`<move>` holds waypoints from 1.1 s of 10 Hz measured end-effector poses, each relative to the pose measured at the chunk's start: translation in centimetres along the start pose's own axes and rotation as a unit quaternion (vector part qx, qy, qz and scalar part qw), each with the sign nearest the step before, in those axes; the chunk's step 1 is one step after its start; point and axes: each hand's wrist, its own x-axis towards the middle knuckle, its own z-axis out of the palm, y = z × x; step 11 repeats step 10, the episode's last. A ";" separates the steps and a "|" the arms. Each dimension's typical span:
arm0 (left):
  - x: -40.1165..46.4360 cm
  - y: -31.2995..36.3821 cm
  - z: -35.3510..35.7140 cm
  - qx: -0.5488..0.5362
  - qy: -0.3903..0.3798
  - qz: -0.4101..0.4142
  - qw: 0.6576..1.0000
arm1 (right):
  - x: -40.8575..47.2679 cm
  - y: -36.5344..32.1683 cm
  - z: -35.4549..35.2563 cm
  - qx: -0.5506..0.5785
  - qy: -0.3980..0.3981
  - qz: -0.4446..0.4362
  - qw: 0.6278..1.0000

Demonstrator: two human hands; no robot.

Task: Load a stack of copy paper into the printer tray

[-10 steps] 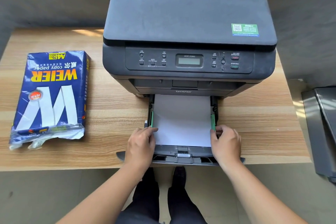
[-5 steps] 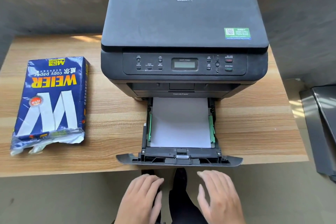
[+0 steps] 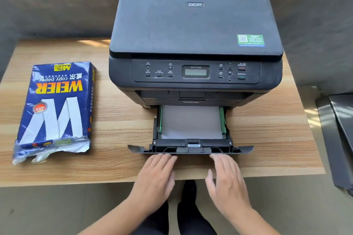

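A black printer [image 3: 194, 30] stands at the middle of a wooden table [image 3: 267, 139]. Its paper tray [image 3: 191, 149] is pulled partly out at the front, and a stack of white copy paper [image 3: 191, 122] lies flat in it between green side guides. My left hand [image 3: 156, 175] and my right hand [image 3: 227, 179] are flat with fingers extended, and their fingertips touch the tray's front panel. Neither hand holds anything.
An opened blue pack of copy paper [image 3: 55, 108] lies on the table to the left of the printer, its torn end towards me. Dark flat panels [image 3: 340, 139] lean beside the table at the right. A grey ledge runs behind the printer.
My hands left the paper and tray guides, drew back towards me below the table edge, and have now come forward to touch the tray's front panel. The tray sits further in.
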 end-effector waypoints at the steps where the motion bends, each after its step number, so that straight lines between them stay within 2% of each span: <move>1: 2.7 -1.0 -0.5 0.020 -0.003 -0.017 1.000 | 2.7 -0.5 -0.2 -0.008 -0.006 0.003 1.000; 4: 8.6 -2.6 -1.6 0.038 -0.003 -0.071 0.997 | 10.8 -1.6 -0.4 -0.057 -0.013 0.049 0.997; 7: 10.6 -2.9 -1.1 -0.002 0.006 -0.090 0.996 | 12.7 -1.9 -0.3 -0.062 -0.027 0.064 0.996; 8: 11.3 -3.0 -1.5 -0.032 0.021 -0.118 0.992 | 13.4 -2.4 -1.2 -0.058 -0.057 0.067 0.994; 9: 10.6 -3.3 -1.5 -0.027 0.014 -0.096 0.995 | 13.0 -1.6 -3.1 0.000 -0.114 0.053 0.992; 10: 8.6 -3.0 -2.1 -0.021 -0.001 -0.079 0.997 | 11.5 -0.9 -9.3 0.207 -0.108 0.086 0.969; 11: 8.6 -3.0 -2.1 -0.021 -0.001 -0.079 0.997 | 11.5 -0.9 -9.3 0.207 -0.108 0.086 0.969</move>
